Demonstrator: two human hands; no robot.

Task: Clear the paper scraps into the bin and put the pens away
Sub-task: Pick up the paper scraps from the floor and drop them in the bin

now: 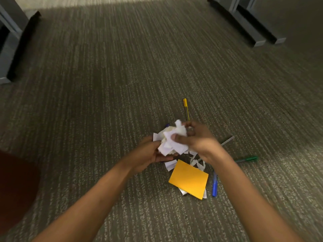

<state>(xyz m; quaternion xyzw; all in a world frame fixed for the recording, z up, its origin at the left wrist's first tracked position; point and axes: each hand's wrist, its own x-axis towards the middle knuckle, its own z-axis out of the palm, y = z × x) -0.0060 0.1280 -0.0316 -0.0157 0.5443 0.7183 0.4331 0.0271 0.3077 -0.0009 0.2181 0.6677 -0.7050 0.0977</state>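
A wad of crumpled white paper scraps is held above the carpet between both hands. My left hand cups it from below and my right hand presses on it from the right. Under the hands lie loose white scraps and an orange paper sheet. Pens lie scattered around them: a yellow pen, a grey pen, a green pen and a blue pen. No bin shows in the view.
Grey striped carpet covers the floor. Grey metal furniture feet stand at the far left and far right. A dark red rounded shape sits at the left edge.
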